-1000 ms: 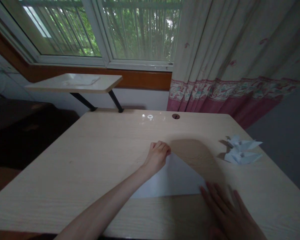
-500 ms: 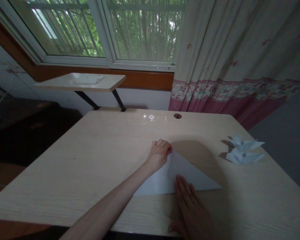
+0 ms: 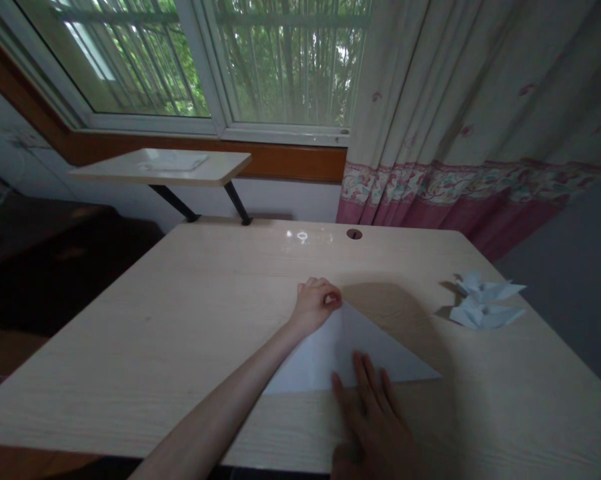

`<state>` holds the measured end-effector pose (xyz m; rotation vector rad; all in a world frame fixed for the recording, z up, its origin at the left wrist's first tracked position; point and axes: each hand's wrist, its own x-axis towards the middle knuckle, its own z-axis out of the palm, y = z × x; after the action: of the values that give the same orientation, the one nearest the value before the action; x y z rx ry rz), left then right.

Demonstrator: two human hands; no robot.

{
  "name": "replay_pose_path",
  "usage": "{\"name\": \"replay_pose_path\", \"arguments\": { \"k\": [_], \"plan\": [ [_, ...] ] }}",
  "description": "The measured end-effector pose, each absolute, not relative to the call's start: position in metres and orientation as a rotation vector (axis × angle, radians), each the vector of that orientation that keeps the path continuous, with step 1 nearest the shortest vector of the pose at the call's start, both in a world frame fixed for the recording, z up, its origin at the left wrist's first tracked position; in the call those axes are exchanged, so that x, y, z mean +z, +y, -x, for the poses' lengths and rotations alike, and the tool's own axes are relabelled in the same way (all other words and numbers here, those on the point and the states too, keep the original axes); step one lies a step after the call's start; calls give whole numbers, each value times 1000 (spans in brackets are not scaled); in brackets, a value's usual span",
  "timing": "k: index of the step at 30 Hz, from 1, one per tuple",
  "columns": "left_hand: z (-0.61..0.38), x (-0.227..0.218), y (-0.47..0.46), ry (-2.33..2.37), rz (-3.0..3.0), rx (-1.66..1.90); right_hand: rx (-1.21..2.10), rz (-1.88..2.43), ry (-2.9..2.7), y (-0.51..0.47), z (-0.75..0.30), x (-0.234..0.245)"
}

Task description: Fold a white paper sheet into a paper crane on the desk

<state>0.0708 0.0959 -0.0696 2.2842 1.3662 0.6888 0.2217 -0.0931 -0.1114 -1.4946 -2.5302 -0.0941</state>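
Note:
A white sheet of paper [image 3: 330,350], folded into a triangle, lies on the light wooden desk [image 3: 180,333]. My left hand [image 3: 314,303] has its fingers curled at the triangle's far tip, pressing or pinching it. My right hand [image 3: 373,420] lies flat with fingers spread across the near edge of the paper, fingertips resting on the sheet.
Two folded white paper figures [image 3: 485,303] sit at the desk's right side. A cable hole [image 3: 353,234] is near the far edge. A small raised shelf [image 3: 165,167] stands behind the desk under the window. A curtain [image 3: 470,133] hangs at the right.
My right hand slid left along the paper's near edge, from its right corner to the middle. My left hand stayed at the tip and curled a little tighter.

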Motion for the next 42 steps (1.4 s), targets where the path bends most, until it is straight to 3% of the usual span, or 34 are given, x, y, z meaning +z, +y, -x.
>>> {"name": "replay_pose_path", "arguments": {
  "k": [18,25,31,42],
  "plan": [
    [-43,-42,75,1260,-2072,696,-127,1406,-2641,-85,-232,-105],
    [-25,-33,23,1565,-1876,599,144,1557,-2583,-76,-224,-98],
    [-26,-51,12,1590,-1705,810,484,1726,-2510,-62,-214,-84],
    [-26,-34,-12,1274,-1935,1241,410,1362,-2113,-49,-255,-76]
  ]
}}
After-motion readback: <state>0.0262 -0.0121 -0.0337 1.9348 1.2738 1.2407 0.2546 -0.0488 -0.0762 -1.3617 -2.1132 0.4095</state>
